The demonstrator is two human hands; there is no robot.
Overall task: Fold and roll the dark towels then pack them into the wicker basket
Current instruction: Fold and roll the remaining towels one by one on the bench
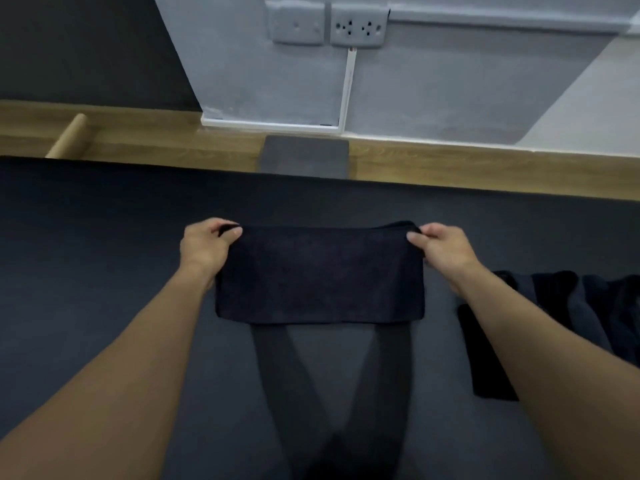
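A dark towel, folded into a wide band, hangs in the air in front of me above the dark mat. My left hand pinches its upper left corner and my right hand pinches its upper right corner. The towel's lower edge hangs free and casts two crossing shadows on the mat. More dark towels lie crumpled on the mat at the right, partly hidden behind my right forearm. The wicker basket is not in view.
Beyond the mat runs a strip of wooden floor along a grey wall with two sockets. A grey pad lies on the wood in the middle, and a cardboard tube lies at the far left.
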